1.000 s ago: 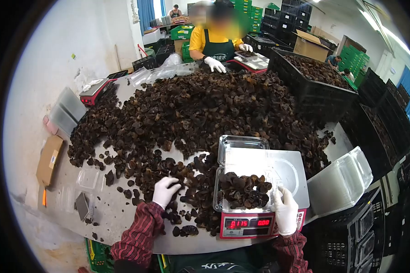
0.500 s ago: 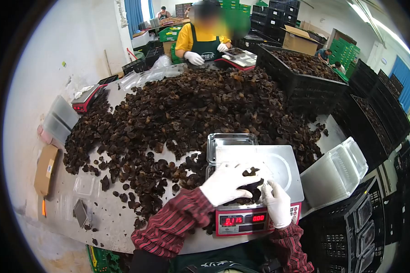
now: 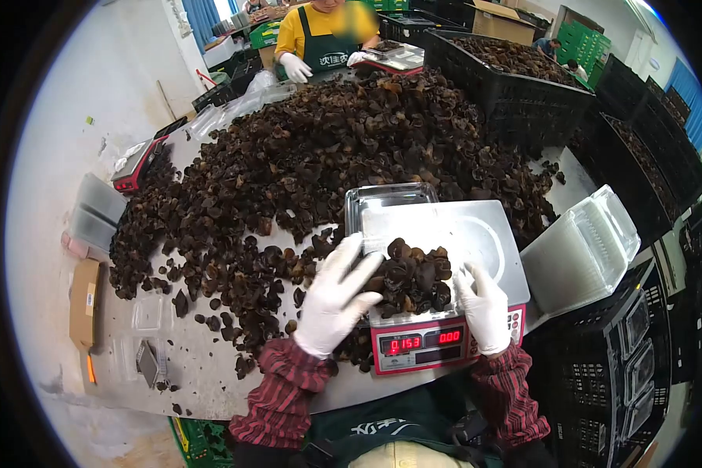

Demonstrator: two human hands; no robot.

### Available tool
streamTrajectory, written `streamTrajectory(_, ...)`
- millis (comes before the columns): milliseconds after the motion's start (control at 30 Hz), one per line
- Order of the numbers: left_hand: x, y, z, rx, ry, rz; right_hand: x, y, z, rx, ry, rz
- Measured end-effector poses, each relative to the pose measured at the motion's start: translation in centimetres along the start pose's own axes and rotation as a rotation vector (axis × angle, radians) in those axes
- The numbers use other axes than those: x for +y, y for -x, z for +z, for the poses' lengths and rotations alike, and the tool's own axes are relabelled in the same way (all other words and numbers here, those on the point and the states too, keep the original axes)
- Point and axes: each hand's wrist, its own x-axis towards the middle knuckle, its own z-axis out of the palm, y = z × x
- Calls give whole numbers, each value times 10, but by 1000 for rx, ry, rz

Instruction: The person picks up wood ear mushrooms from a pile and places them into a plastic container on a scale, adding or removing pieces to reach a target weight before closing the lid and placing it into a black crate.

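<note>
A heap of dark wood ear mushrooms (image 3: 409,277) fills a clear plastic tray on the steel pan of a red digital scale (image 3: 482,234). The red display (image 3: 421,341) reads 0.153 and 0.00. At the left side of the heap, my gloved left hand (image 3: 334,303) has its fingers spread and holds nothing. Against the tray's right edge, my gloved right hand (image 3: 485,312) has its fingers stretched upward, apart, with nothing visible in them. Behind the scale pan's left corner lies a clear plastic tray (image 3: 388,193).
A large pile of wood ear mushrooms (image 3: 304,164) covers the table's middle. Stacked clear trays (image 3: 581,246) lean at the right. Black crates (image 3: 515,93) stand behind and beside. Across the table is a co-worker (image 3: 320,43) in white gloves. A small cardboard box (image 3: 84,304) sits far left.
My hands have moved apart from over the tray to its two sides, uncovering the mushroom heap. The display has gone from 0.115 to 0.153. My view has tilted down.
</note>
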Motion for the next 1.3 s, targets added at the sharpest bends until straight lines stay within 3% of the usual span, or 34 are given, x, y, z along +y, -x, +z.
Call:
streamTrajectory(33,5,-7,6,-132,-74,46,-2,1,5,-66,-91,94)
streamTrajectory(100,13,-12,20,-287,-202,107,-2,2,10,-21,-49,41)
streamTrajectory(167,16,-13,21,-266,-160,99,11,4,16,25,-85,-19)
streamTrajectory(200,13,-14,13,-145,21,105,3,4,6,-31,-151,90)
streamTrajectory(300,-7,-1,-12,177,77,-118,12,6,-5,19,-382,225)
streamTrajectory(367,-48,28,-20,124,125,-374,-4,6,-19,27,-649,427)
streamTrajectory(400,-65,43,-20,49,112,-476,-6,5,-22,26,-650,423)
streamTrajectory(467,-76,66,-13,-82,-97,-440,-5,5,-27,3,-522,429)
streamTrajectory(533,-73,74,5,-139,-185,-356,-4,7,-20,26,-593,439)
streamTrajectory(600,-80,78,28,-86,-302,-108,1,8,-14,-3,-353,286)
streamTrajectory(633,-92,84,39,-125,-319,-84,3,8,-10,11,-279,181)
streamTrajectory(767,-116,84,40,113,187,-419,6,13,-15,27,-335,183)
streamTrajectory(833,-119,80,28,240,430,-590,6,12,-22,24,-355,315)
streamTrajectory(933,-98,58,3,391,698,-612,9,15,-24,50,-359,330)
streamTrajectory(1067,-13,-10,-23,369,299,-180,1,17,-19,22,-397,282)
streamTrajectory(1133,-1,-31,-12,130,109,51,2,17,-14,-11,-352,195)
streamTrajectory(1200,-8,-35,7,-146,39,149,18,20,-7,50,-255,84)
streamTrajectory(1300,1,-35,-3,-68,10,162,1,21,-23,-55,-334,249)
